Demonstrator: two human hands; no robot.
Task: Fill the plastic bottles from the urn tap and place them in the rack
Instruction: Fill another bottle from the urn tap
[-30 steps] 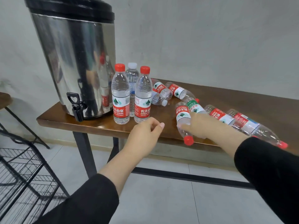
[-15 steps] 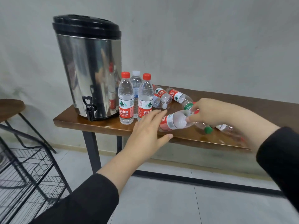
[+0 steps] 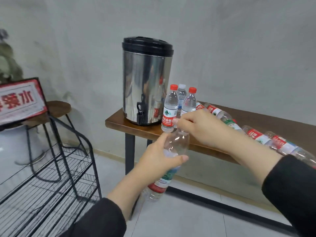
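Note:
My left hand [image 3: 160, 157] grips an empty clear bottle [image 3: 164, 178] by its upper body, held upright in front of the table edge. My right hand [image 3: 196, 127] pinches the bottle's cap end; the cap itself is hidden by my fingers. The steel urn [image 3: 145, 86] with a black lid stands on the table's left end, its black tap [image 3: 139, 113] facing me. Three upright bottles [image 3: 170, 110] stand just right of the urn. Several empty bottles [image 3: 256, 134] lie on the wooden table [image 3: 119, 122]. The black wire rack [image 3: 51, 182] stands at lower left.
A stool with a red-and-white sign [image 3: 20, 100] stands behind the rack at left. A white vessel [image 3: 15, 147] sits under it. The grey wall is close behind the table. Tiled floor lies below.
I have lifted one lying bottle off the table and turned it upright. My left hand now grips its body, and my right hand has moved to its cap. The view has swung left.

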